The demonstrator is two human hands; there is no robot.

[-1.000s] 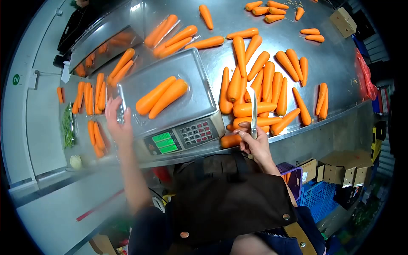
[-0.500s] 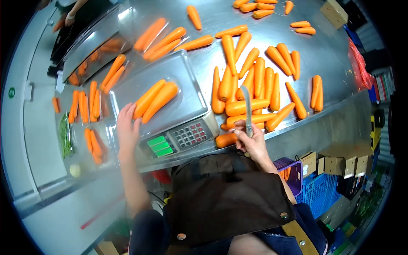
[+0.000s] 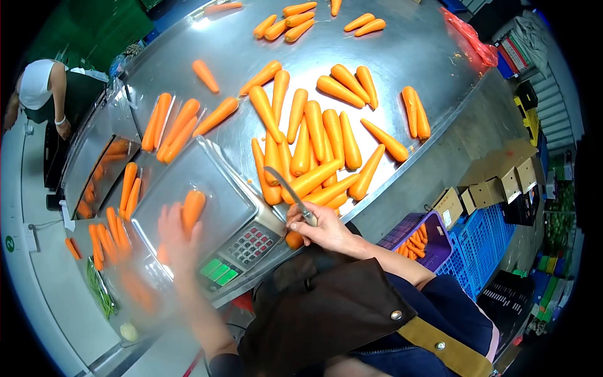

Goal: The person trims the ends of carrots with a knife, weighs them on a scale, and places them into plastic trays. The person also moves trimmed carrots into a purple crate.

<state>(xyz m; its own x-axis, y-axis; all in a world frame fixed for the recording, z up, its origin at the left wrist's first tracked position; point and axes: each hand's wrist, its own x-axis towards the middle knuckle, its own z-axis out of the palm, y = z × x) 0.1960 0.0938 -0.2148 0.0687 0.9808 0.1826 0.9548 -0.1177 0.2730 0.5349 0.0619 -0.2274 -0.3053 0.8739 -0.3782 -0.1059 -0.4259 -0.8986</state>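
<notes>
My right hand point(image 3: 323, 226) is closed round the handle of a knife point(image 3: 288, 186), its curved blade pointing up and left beside a pile of carrots point(image 3: 314, 179). My left hand point(image 3: 176, 239), smeared by motion, is over the metal pan of a digital scale point(image 3: 188, 163). Close by its fingers lies a carrot point(image 3: 193, 210) on the pan; another bit of orange shows at the hand's left edge, mostly hidden. Whether the left hand grips a carrot I cannot tell. One carrot end point(image 3: 294, 239) sits just under the right hand.
Wrapped carrots point(image 3: 179, 131) and several more carrots lie left of the scale, near a pack of green vegetables point(image 3: 100, 289). Loose carrots spread across the steel table point(image 3: 402, 56). A purple crate point(image 3: 438, 248) stands below its front edge. Another person point(image 3: 47, 88) is at the far left.
The view has swung, so the table appears turned and shifted left. My left hand has moved further onto the pan, over the two carrots there. My right hand keeps the knife, its blade now tilted left.
</notes>
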